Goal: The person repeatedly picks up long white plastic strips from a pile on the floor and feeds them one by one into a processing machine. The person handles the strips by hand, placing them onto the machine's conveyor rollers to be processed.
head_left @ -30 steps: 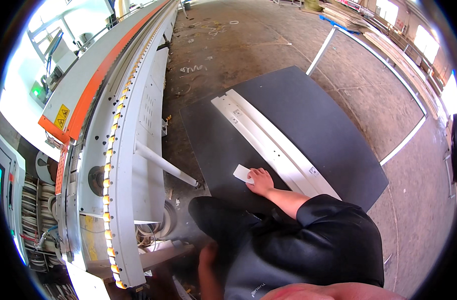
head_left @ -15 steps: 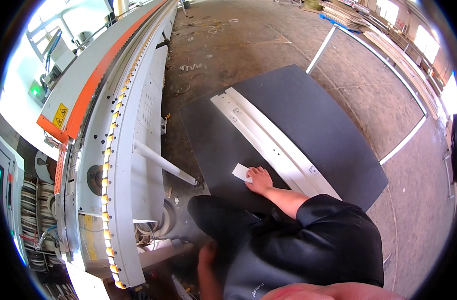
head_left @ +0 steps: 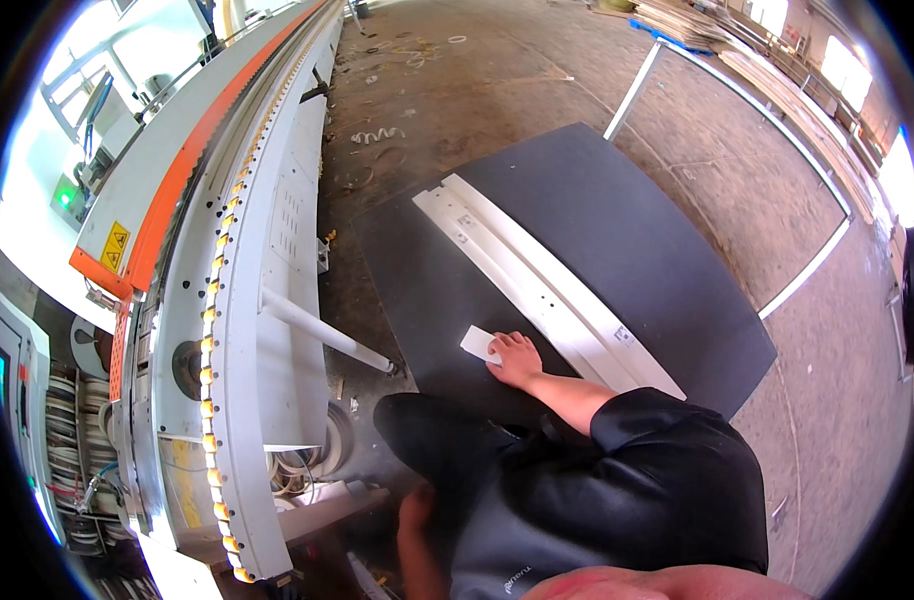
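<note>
My right hand [head_left: 515, 360] grips one end of a small white rectangular piece [head_left: 478, 342], pressed against a large dark grey board [head_left: 417, 285]. Its fingers are bent over the piece's edge, and the other end sticks out to the left. Beside that hand, long white panel strips [head_left: 537, 285] lie side by side across the board, with small labels and holes on them. Low in the picture my left hand [head_left: 415, 506] hangs by my bent leg, in shadow. Its fingers are hidden, so whether it holds anything does not show.
Along my left runs a long edge-banding machine [head_left: 292, 240] with yellow rollers, an orange stripe and a slanting white support bar [head_left: 327, 331]. Rolls of banding [head_left: 65, 440] are stacked at the far left. A white metal frame [head_left: 633, 92] extends beyond the board, over concrete floor.
The view has shifted slightly. My right hand remains on the white piece at nearly the same spot on the board; my left hand still hangs low.
</note>
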Motion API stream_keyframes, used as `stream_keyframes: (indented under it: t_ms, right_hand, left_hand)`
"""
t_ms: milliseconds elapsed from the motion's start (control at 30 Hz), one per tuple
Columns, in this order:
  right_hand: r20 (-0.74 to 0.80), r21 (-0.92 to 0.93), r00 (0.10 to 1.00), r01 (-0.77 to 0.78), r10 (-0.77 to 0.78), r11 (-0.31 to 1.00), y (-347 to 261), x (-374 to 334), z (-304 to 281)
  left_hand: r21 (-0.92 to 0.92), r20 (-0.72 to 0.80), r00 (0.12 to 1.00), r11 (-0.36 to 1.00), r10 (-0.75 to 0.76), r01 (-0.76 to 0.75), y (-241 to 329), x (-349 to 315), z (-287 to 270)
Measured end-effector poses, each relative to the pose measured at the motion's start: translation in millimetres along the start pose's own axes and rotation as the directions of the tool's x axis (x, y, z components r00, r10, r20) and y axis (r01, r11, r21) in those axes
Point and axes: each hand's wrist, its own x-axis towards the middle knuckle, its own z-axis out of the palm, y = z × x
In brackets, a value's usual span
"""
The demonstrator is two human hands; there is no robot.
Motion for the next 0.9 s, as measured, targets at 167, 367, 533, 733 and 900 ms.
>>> stream_keyframes:
  t_ms: [167, 367, 533, 733, 900]
  right_hand:
    - [-0.027, 0.011, 1.0, 0.006, -0.006, 1.0, 2, -3, -1]
    - [0.025, 0.005, 1.0, 0.003, -0.003, 1.0, -1, 5, -1]
    - [-0.031, 0.027, 0.999, 0.014, -0.013, 1.0, 0, 0, -1]
    - [0.043, 0.019, 0.999, -0.003, 0.002, 1.0, -2, 5, -3]
    - [0.067, -0.001, 0.997, -0.022, 0.022, 1.0, -3, 4, -3]
  left_hand:
    - [0.022, -0.009, 1.0, 1.0, -0.013, 0.014, 0, 2, 3]
    - [-0.026, -0.016, 1.0, 1.0, -0.01, 0.009, 7, -4, -4]
    - [0.015, 0.002, 0.999, 0.999, -0.037, 0.037, 5, -2, -1]
    - [-0.056, -0.024, 0.999, 0.998, 0.029, -0.03, -4, 0, 3]
    - [-0.019, -0.003, 1.0, 1.0, 0.015, -0.015, -4, 2, 3]
